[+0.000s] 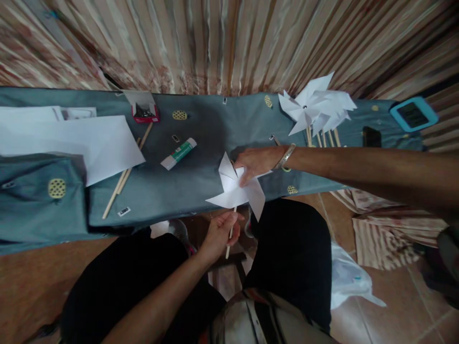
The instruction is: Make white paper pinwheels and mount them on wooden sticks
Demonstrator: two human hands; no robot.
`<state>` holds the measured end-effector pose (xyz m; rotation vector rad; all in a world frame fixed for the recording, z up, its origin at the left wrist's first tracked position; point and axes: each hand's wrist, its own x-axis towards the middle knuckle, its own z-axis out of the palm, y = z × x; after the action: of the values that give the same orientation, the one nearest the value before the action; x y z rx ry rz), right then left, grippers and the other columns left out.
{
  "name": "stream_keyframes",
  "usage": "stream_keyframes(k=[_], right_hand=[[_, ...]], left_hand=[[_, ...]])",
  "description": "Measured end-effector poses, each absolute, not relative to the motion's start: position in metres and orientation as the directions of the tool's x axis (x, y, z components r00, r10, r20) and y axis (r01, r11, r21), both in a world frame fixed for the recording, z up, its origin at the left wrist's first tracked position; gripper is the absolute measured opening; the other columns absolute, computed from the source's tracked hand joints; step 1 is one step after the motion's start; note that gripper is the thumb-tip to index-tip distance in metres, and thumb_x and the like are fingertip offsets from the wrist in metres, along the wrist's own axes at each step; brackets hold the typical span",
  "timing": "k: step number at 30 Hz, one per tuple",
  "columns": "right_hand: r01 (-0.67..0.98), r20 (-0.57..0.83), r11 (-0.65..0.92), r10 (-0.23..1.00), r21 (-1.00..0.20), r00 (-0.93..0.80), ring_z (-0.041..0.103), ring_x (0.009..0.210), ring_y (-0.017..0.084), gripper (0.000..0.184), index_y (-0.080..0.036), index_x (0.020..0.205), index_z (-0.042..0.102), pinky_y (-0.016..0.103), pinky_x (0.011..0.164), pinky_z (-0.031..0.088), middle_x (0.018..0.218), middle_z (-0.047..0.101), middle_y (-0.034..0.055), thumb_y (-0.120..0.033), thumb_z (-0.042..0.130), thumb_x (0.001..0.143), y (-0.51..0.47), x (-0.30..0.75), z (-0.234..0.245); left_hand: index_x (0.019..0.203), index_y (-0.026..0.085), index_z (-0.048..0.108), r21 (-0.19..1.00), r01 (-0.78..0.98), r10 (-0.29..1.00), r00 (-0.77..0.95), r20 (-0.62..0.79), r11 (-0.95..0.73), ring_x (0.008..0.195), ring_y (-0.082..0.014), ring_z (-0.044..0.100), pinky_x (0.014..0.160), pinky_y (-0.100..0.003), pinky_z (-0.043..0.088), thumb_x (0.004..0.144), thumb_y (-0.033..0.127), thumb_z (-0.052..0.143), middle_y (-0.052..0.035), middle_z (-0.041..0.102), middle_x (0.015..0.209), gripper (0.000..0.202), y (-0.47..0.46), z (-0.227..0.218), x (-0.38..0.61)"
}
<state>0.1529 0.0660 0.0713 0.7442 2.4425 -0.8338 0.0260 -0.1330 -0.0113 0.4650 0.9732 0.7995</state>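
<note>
A white paper pinwheel (232, 189) hangs over the table's front edge, its blades folded and spread. The thumb and fingers of my left hand (219, 232) are closed around its thin wooden stick (228, 251), just below the blades. From the right, my right hand (256, 162) reaches over the pinwheel with its fingers gripping near the centre. A metal bracelet (286, 156) circles that wrist. The pinwheel's centre and the tips of some right fingers are hidden.
Finished pinwheels (304, 106) lie at the back right, near a dark phone (372, 137) and a blue-framed device (414, 114). Leftward are a glue stick (179, 154), a red box of small metal pieces (145, 113), loose wooden sticks (118, 188) and white paper sheets (103, 143).
</note>
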Motion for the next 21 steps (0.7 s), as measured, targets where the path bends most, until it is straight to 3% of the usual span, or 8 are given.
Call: stream_keyframes(k=[5,10,16,21], right_hand=[[0.683,-0.596,0.619,0.397,-0.387,-0.698,0.052,0.056,0.012,0.029,-0.015,0.074,0.074,0.025,0.056,0.034,0.061,0.064,-0.0002,-0.044,0.072,0.076,0.063,0.161,0.078],[0.721,-0.533,0.536,0.491,-0.439,-0.689,0.055,0.061,0.013,0.034,-0.014,0.082,0.074,0.025,0.056,0.035,0.069,0.067,0.0021,-0.048,0.067,0.079,0.065,0.178,0.08],[0.72,-0.316,0.361,0.718,-0.592,-0.62,0.059,0.068,0.014,0.033,-0.016,0.088,0.072,0.024,0.06,0.039,0.075,0.068,0.0011,-0.047,0.062,0.082,0.058,0.207,0.074],[0.611,-0.056,0.228,0.91,-0.758,-0.41,0.06,0.069,0.016,0.037,-0.015,0.088,0.07,0.028,0.064,0.044,0.079,0.069,0.0041,-0.051,0.064,0.08,0.038,0.226,0.063]], left_hand=[[0.078,0.014,0.06,0.66,-0.39,0.766,0.308,-0.564,0.643,0.029,-0.0033,0.027,0.036,-0.021,0.011,0.07,0.059,0.067,0.0079,0.047,0.041,0.047,-0.131,-0.009,0.027],[0.081,0.014,0.062,0.663,-0.39,0.769,0.318,-0.555,0.639,0.029,-0.0033,0.028,0.036,-0.02,0.011,0.07,0.059,0.067,0.0084,0.046,0.041,0.047,-0.131,-0.008,0.028],[0.081,0.013,0.062,0.647,-0.399,0.76,0.308,-0.573,0.65,0.029,-0.0032,0.029,0.036,-0.02,0.011,0.07,0.059,0.069,0.0081,0.047,0.043,0.047,-0.131,0.0,0.029],[0.081,0.012,0.063,0.612,-0.423,0.741,0.309,-0.596,0.668,0.029,-0.0023,0.029,0.034,-0.019,0.009,0.067,0.056,0.074,0.0076,0.049,0.045,0.047,-0.131,0.011,0.028]])
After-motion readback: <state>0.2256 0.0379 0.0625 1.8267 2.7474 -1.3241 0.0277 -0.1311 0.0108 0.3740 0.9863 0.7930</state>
